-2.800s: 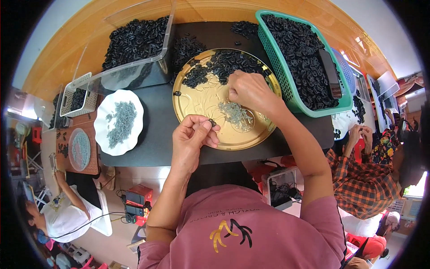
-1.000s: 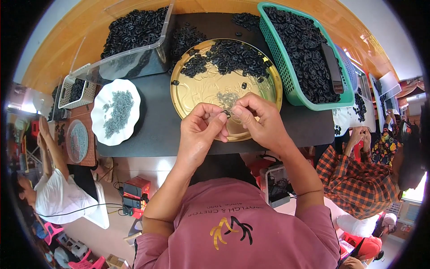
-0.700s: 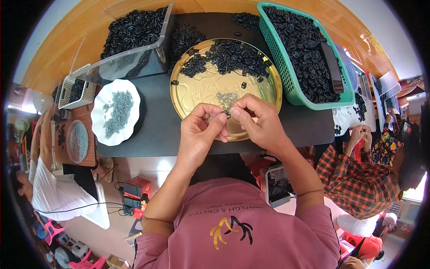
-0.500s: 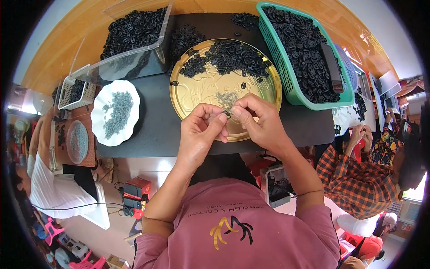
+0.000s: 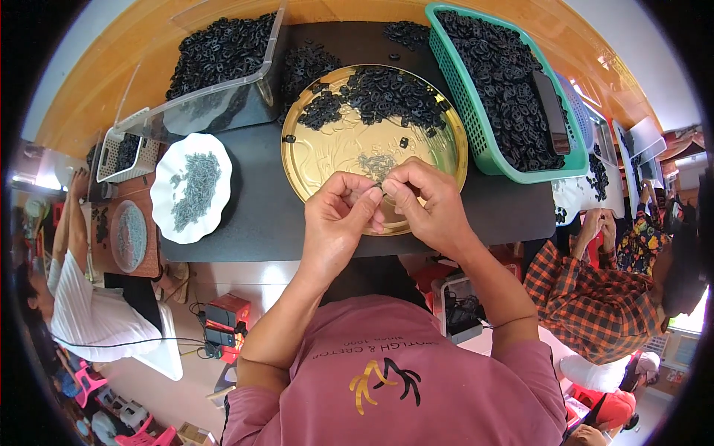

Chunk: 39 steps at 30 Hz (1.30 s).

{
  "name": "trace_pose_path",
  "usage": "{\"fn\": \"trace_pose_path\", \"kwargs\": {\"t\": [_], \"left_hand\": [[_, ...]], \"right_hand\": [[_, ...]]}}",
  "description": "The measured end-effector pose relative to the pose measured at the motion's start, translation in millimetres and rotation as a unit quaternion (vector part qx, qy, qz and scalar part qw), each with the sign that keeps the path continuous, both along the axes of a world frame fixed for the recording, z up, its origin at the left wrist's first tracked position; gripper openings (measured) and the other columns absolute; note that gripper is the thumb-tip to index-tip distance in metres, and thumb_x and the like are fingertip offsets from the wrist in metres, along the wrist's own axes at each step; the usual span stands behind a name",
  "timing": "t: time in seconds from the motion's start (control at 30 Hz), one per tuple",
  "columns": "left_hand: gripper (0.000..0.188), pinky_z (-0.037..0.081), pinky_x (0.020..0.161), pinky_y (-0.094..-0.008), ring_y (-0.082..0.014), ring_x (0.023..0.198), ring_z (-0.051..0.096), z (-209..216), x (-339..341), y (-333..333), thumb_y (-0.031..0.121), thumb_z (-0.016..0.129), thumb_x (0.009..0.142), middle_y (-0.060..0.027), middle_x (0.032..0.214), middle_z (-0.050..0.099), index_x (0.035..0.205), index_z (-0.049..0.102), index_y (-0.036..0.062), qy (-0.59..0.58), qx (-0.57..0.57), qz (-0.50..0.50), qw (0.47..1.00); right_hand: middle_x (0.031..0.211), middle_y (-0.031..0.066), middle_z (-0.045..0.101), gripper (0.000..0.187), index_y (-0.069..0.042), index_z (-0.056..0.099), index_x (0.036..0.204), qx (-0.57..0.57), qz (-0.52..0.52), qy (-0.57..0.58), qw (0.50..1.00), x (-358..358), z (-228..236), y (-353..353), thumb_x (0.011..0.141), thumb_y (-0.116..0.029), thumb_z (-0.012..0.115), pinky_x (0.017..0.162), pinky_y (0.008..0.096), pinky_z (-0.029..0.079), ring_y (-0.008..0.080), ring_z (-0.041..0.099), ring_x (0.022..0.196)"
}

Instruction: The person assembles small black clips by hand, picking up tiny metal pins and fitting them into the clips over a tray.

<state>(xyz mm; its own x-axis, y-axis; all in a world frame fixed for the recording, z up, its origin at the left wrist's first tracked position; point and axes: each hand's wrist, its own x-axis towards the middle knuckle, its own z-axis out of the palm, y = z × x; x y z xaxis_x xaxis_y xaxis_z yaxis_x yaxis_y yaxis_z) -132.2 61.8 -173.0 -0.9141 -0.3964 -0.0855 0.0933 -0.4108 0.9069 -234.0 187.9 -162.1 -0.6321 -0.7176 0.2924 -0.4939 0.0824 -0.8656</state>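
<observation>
Over the near part of a round gold tray (image 5: 305, 160), my two hands meet at the fingertips. The thumb and forefinger of my left hand (image 5: 335, 223) pinch a small black plastic buckle (image 5: 378, 185), mostly covered by fingers. My right hand (image 5: 435, 204) is closed in a pinch against the same buckle; whatever its fingertips hold is too small to make out. On the tray lie a pile of black buckles (image 5: 394, 97) at the far side and small silvery metal pins (image 5: 375, 163) just beyond my fingers.
Left of the tray stands a white scalloped plate (image 5: 167, 223) of metal pins. A clear bin (image 5: 264, 70) and a green basket (image 5: 483, 160), both full of black buckles, flank the tray; a phone (image 5: 549, 111) rests on the basket. Other people sit at both sides.
My fingertips have drawn together, and the buckle is now more hidden between them. At the left, a co-worker's arm has shifted upward.
</observation>
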Motion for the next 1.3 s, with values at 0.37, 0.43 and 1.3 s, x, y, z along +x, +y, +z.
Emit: {"fn": "trace_pose_path", "kwargs": {"t": [0.37, 0.43, 1.3], "left_hand": [[0.01, 0.051, 0.056, -0.0222, -0.0097, 0.06, 0.058, -7, -2, -14, 0.008, 0.058, 0.092, -0.005, 0.072, 0.061, 0.097, 0.057, -0.0009, -0.021, 0.038, -0.056, 0.997], [0.011, 0.052, 0.056, -0.0224, -0.0101, 0.06, 0.059, -5, -1, -15, 0.008, 0.059, 0.092, -0.0052, 0.072, 0.061, 0.097, 0.057, -0.0011, -0.032, 0.05, -0.062, 0.996], [0.011, 0.05, 0.056, -0.0219, -0.0085, 0.061, 0.057, -4, -4, -7, 0.008, 0.059, 0.092, -0.0036, 0.071, 0.059, 0.096, 0.056, -0.0012, -0.04, 0.027, -0.065, 0.997]], "right_hand": [[0.077, 0.0086, 0.06, 0.014, 0.002, 0.061, 0.09, 0.07, 0.007, -0.163, 0.984, -9, 8, 9, 0.089, -0.012, 0.06, 0.057, 0.0282, 0.045, 0.0145, 0.057, 0.062], [0.077, 0.0095, 0.059, 0.012, 0.001, 0.061, 0.09, 0.06, 0.0, -0.067, 0.996, -10, 14, 10, 0.088, -0.011, 0.061, 0.059, 0.0294, 0.045, 0.0178, 0.058, 0.064], [0.071, 0.0052, 0.06, 0.012, 0.0, 0.062, 0.09, 0.051, 0.008, -0.192, 0.98, -9, 3, 17, 0.088, -0.011, 0.062, 0.056, 0.0252, 0.045, 0.0086, 0.055, 0.062]]}}
